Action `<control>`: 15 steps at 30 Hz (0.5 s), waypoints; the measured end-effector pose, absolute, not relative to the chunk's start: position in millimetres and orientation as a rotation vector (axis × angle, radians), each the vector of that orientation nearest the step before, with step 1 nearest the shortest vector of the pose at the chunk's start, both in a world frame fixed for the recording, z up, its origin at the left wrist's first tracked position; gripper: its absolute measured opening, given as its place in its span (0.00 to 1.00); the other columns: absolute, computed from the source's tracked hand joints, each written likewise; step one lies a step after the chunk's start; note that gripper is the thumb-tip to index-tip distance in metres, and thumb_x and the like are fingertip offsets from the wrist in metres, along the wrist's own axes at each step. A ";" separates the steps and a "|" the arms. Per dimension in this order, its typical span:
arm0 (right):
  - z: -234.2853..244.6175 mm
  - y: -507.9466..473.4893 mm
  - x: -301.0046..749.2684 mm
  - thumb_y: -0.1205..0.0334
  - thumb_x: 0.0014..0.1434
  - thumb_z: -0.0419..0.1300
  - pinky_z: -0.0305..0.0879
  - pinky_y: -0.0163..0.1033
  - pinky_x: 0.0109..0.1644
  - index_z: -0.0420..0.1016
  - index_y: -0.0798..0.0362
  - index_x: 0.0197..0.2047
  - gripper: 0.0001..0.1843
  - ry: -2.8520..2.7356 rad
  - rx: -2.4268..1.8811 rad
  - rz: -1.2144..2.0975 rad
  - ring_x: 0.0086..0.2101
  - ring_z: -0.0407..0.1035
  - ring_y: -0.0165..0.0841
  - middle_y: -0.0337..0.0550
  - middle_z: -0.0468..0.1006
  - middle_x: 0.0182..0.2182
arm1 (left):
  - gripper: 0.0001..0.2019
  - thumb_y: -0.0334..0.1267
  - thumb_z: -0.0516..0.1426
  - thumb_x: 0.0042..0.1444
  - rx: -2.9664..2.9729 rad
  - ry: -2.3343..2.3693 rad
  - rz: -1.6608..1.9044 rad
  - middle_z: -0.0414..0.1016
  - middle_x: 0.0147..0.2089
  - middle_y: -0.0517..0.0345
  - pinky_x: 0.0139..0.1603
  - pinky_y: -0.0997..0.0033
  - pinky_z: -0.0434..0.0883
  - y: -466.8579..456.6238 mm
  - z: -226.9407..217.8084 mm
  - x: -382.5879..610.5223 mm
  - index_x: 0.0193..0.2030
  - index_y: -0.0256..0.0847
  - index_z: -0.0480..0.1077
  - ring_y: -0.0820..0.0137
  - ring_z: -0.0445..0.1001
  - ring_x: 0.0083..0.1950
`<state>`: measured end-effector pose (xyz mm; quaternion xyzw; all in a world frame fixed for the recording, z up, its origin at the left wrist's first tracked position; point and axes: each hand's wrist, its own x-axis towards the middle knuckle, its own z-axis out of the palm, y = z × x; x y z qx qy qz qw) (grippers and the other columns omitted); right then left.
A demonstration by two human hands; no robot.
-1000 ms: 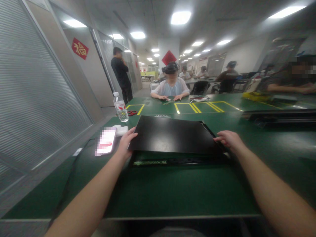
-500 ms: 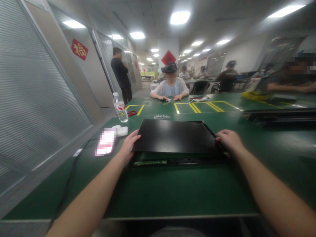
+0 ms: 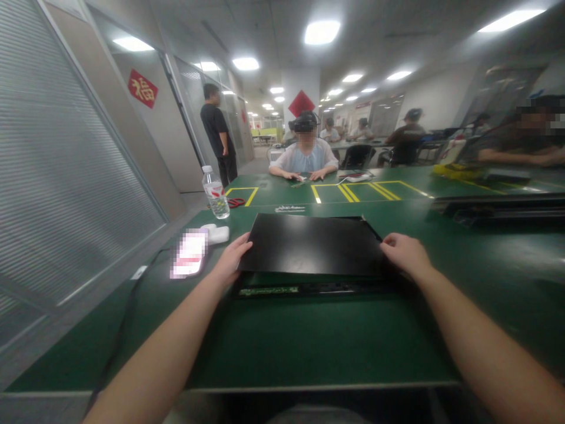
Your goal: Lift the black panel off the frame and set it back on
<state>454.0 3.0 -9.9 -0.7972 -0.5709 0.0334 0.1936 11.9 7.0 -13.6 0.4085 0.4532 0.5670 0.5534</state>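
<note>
A flat, glossy black panel (image 3: 313,244) lies across the middle of the green table, above a black frame (image 3: 348,288). Along the frame's near side shows a narrow green circuit board (image 3: 269,290). My left hand (image 3: 233,258) is closed on the panel's left edge, thumb on top and fingers mostly hidden beneath. At the right edge, my right hand (image 3: 406,253) pinches the panel with its thumb and bent fingers. The panel's near edge sits slightly raised above the frame, leaving a dark gap.
A phone (image 3: 189,253), a white case (image 3: 217,235) and a water bottle (image 3: 215,193) stand left, with red scissors (image 3: 236,202) behind. Small white pieces (image 3: 290,208) lie past the panel. Black parts (image 3: 507,209) lie right. A co-worker (image 3: 304,154) sits opposite.
My right hand has shifted slightly left, its fingers closer in on the panel's right edge. My left hand has barely moved. In the background, the standing person has lowered an arm.
</note>
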 end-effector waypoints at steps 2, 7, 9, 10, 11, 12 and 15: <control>-9.0 1.6 452.7 0.55 0.57 0.59 0.66 0.41 0.37 0.82 0.49 0.38 0.12 -1.624 -2.244 0.092 0.36 0.76 0.43 0.51 0.83 0.34 | 0.23 0.34 0.68 0.45 0.968 1.064 1.331 0.86 0.46 0.50 0.43 0.62 0.79 7.3 -14.6 12.0 0.52 0.41 0.80 0.55 0.83 0.46; -7.0 -0.4 450.6 0.55 0.57 0.58 0.66 0.41 0.36 0.82 0.49 0.38 0.13 -1.647 -2.263 0.098 0.36 0.76 0.43 0.51 0.83 0.35 | 0.23 0.33 0.69 0.45 0.926 1.105 1.346 0.86 0.45 0.49 0.42 0.62 0.79 7.0 -14.9 14.6 0.51 0.42 0.80 0.55 0.84 0.46; -6.9 -0.2 450.7 0.55 0.57 0.58 0.65 0.41 0.36 0.82 0.49 0.38 0.13 -1.649 -2.261 0.096 0.36 0.76 0.43 0.51 0.83 0.36 | 0.22 0.34 0.70 0.45 0.900 1.125 1.356 0.86 0.45 0.49 0.42 0.61 0.79 6.8 -14.7 15.3 0.50 0.42 0.80 0.55 0.84 0.45; -7.1 0.1 450.9 0.55 0.56 0.58 0.65 0.41 0.36 0.82 0.49 0.38 0.12 -1.651 -2.256 0.093 0.36 0.76 0.43 0.51 0.83 0.36 | 0.22 0.35 0.70 0.45 0.892 1.126 1.358 0.86 0.44 0.49 0.42 0.61 0.79 6.9 -14.8 15.4 0.50 0.42 0.80 0.55 0.84 0.45; -7.5 0.5 451.3 0.55 0.56 0.59 0.65 0.41 0.36 0.82 0.49 0.38 0.12 -1.651 -2.249 0.090 0.36 0.76 0.43 0.51 0.83 0.36 | 0.22 0.35 0.70 0.45 0.887 1.121 1.359 0.86 0.44 0.48 0.42 0.61 0.79 7.0 -14.9 15.3 0.50 0.42 0.80 0.55 0.84 0.45; -8.0 0.9 451.8 0.55 0.56 0.59 0.65 0.41 0.36 0.82 0.49 0.38 0.12 -1.648 -2.246 0.091 0.36 0.76 0.43 0.51 0.83 0.36 | 0.22 0.35 0.71 0.45 0.883 1.113 1.358 0.86 0.44 0.48 0.42 0.62 0.79 7.1 -15.1 15.1 0.50 0.41 0.80 0.54 0.84 0.45; -9.7 2.0 453.7 0.55 0.56 0.59 0.65 0.40 0.36 0.82 0.49 0.38 0.13 -1.634 -2.248 0.094 0.36 0.75 0.42 0.51 0.83 0.36 | 0.21 0.34 0.70 0.48 0.884 1.096 1.348 0.86 0.44 0.47 0.42 0.64 0.79 7.0 -15.1 14.8 0.51 0.39 0.79 0.56 0.84 0.46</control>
